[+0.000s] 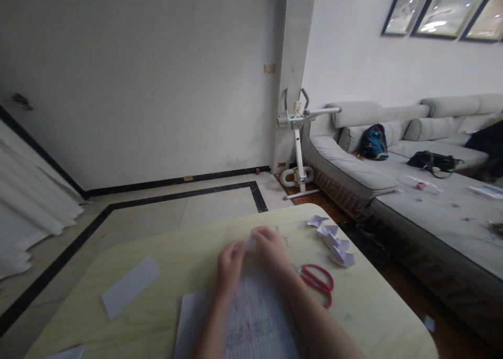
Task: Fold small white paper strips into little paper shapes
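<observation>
Left hand (230, 264) and right hand (270, 248) close together above far edge of lined notebook (255, 317); each grip pinches small paper piece (249, 243) between fingertips, its exact shape blurred. Red-handled scissors (315, 282) lie on surface (176, 264) just beside right forearm (308, 309), blades mostly hidden. Folded paper pieces (329, 231) sit in uneven line near surface's far right edge. Flat paper strip (131, 285) lies left of notebook, well apart from it. Handwriting visible on notebook page.
</observation>
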A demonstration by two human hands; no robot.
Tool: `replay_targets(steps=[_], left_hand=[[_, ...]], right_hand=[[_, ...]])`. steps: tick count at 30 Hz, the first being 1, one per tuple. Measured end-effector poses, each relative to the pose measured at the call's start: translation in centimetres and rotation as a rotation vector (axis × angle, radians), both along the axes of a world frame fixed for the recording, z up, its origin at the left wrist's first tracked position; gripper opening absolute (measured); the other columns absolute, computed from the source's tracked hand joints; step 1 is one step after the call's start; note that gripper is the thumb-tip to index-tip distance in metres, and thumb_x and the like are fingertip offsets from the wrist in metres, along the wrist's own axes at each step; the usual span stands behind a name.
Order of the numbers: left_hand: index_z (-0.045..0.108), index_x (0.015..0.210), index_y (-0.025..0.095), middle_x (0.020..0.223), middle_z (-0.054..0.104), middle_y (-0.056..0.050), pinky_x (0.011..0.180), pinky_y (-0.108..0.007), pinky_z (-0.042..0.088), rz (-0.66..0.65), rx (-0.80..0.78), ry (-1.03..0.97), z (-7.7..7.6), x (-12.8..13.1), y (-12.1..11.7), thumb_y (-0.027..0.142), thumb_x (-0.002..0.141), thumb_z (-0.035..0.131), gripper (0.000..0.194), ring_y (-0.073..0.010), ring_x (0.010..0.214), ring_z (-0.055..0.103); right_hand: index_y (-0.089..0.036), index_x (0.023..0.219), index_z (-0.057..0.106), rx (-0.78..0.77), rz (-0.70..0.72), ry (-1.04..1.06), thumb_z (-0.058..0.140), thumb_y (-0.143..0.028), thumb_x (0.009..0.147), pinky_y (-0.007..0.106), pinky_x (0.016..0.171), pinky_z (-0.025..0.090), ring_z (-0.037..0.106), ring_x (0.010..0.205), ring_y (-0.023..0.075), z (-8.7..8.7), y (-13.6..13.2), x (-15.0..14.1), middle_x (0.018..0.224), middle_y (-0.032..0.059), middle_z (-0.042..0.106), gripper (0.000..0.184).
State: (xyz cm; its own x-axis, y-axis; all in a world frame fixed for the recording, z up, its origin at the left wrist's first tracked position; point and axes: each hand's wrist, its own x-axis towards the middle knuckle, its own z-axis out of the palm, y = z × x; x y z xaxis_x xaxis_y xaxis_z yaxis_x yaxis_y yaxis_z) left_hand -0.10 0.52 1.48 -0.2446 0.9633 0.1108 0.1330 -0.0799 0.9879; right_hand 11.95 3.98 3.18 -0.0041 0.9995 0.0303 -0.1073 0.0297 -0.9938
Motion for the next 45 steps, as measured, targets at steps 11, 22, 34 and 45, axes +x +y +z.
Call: replay_targets(steps=[11, 22, 34, 45], left_hand=[[0.064, 0.088, 0.012, 0.074, 0.069, -0.007, 0.062, -0.027, 0.05, 0.042, -0.011, -0.128, 0.4, -0.1, 0.1, 0.042, 0.072, 0.06, 0.034, -0.0187, 0.067, 0.065], [0.064, 0.076, 0.013, 0.067, 0.068, -0.005, 0.06, -0.026, 0.047, 0.053, 0.007, -0.065, 0.1, -0.4, 0.1, 0.044, 0.076, 0.053, 0.032, -0.0178, 0.063, 0.062], [0.065, 0.081, 0.014, 0.064, 0.066, -0.002, 0.059, -0.025, 0.047, 0.073, -0.014, -0.041, 0.0, -0.5, 0.2, 0.043, 0.072, 0.059, 0.031, -0.0172, 0.061, 0.062], [0.066, 0.084, 0.014, 0.07, 0.068, -0.004, 0.059, -0.027, 0.049, 0.052, -0.059, -0.061, 0.9, -0.4, 0.0, 0.041, 0.068, 0.062, 0.032, -0.0176, 0.06, 0.063]], right_hand=[[-0.014, 0.061, 0.058, -0.03, 0.035, -0.125, 0.053, -0.026, 0.069, 0.02, 0.049, 0.033, 0.046, 0.053, 0.0102, 1.2, -0.6, 0.0, 0.055, -0.0025, 0.053, 0.016], [-0.014, 0.062, 0.059, -0.005, 0.061, -0.096, 0.054, -0.025, 0.069, 0.02, 0.051, 0.035, 0.046, 0.054, 0.0101, 1.1, -0.6, 0.1, 0.056, -0.0025, 0.053, 0.014], [-0.014, 0.061, 0.061, 0.006, 0.096, -0.126, 0.055, -0.027, 0.07, 0.02, 0.05, 0.035, 0.045, 0.052, 0.0097, 0.7, -0.6, 0.0, 0.053, -0.0034, 0.051, 0.016], [-0.014, 0.058, 0.061, 0.043, 0.138, -0.125, 0.055, -0.026, 0.071, 0.02, 0.051, 0.034, 0.046, 0.055, 0.0106, 1.0, -0.8, 0.1, 0.054, -0.002, 0.052, 0.018]])
